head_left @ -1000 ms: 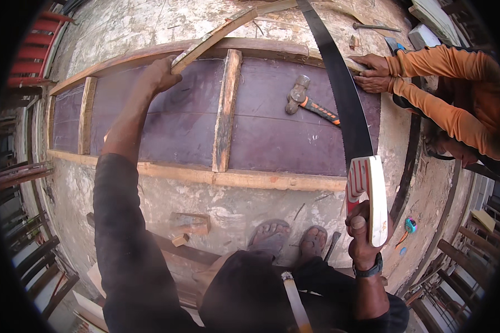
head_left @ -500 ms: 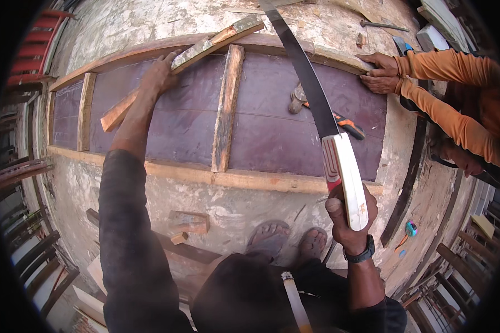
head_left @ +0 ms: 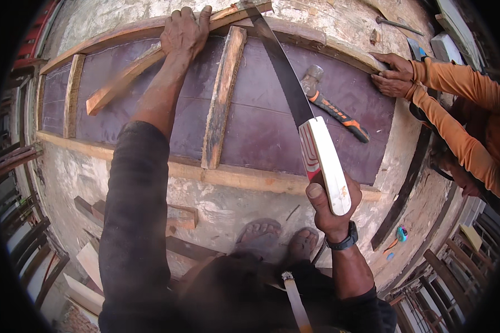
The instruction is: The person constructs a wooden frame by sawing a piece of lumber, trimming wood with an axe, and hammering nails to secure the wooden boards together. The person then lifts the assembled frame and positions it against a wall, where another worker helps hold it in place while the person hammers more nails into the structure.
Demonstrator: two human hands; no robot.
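Note:
My left hand (head_left: 184, 30) grips a loose wooden batten (head_left: 122, 83) that lies slantwise across the far rail of a wooden frame (head_left: 244, 178). Its thumb and fingers press over the top of the wood. In my right hand (head_left: 334, 205) is a handsaw (head_left: 283, 72), held by its white and red handle. The dark blade points away from me, its tip at the batten's far end; whether it touches the wood I cannot tell. Beside the blade, a hammer (head_left: 339, 114) with an orange and black handle lies on the purplish panel (head_left: 189, 116) inside the frame.
At the right, another person in orange sleeves (head_left: 450, 72) has both hands on the far rail's end. Wood offcuts (head_left: 182, 215) lie on the concrete near my feet. A tape measure (head_left: 401, 233) is on the floor at right. Further back lies a metal bar (head_left: 399, 25).
My left hand and the batten have moved farther away, the hand also rightward. The saw has shifted left, its blade tip now at the batten's far end. More of the hammer shows.

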